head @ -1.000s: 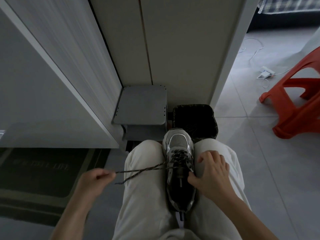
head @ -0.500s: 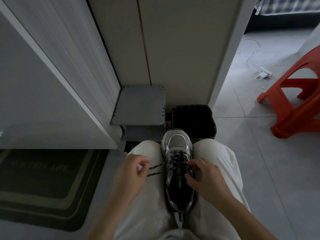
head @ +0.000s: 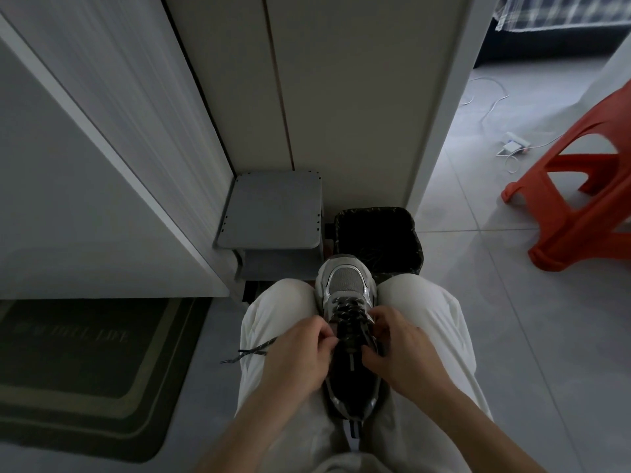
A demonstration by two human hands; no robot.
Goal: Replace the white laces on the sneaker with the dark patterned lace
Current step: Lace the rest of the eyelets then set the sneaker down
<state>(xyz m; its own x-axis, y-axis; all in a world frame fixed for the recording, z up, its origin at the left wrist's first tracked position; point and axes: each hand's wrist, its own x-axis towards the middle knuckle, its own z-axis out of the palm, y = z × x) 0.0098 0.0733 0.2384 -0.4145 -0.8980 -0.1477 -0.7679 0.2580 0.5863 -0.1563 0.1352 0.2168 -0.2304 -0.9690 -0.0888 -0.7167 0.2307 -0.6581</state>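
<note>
A grey and silver sneaker (head: 345, 281) is wedged toe-away between my knees in pale trousers. The dark patterned lace (head: 350, 314) crisscrosses its upper eyelets. Two loose lace ends (head: 251, 349) trail out to the left over my left thigh. My left hand (head: 300, 355) sits at the sneaker's left side, fingers curled and pinching the lace near the eyelets. My right hand (head: 397, 343) is at the right side, fingers curled on the lace by the tongue. No white lace is visible.
A black bin (head: 377, 233) stands just beyond the toe, with a small grey stool (head: 271, 209) to its left against a white cabinet. A dark doormat (head: 78, 367) lies at left. An orange plastic stool (head: 580, 206) and a charger with cable (head: 512, 146) are at right.
My left hand has come in from far out on the left, where it pulled the lace taut, to the sneaker's left eyelets. The lace ends now lie slack. My right hand shifted slightly upward.
</note>
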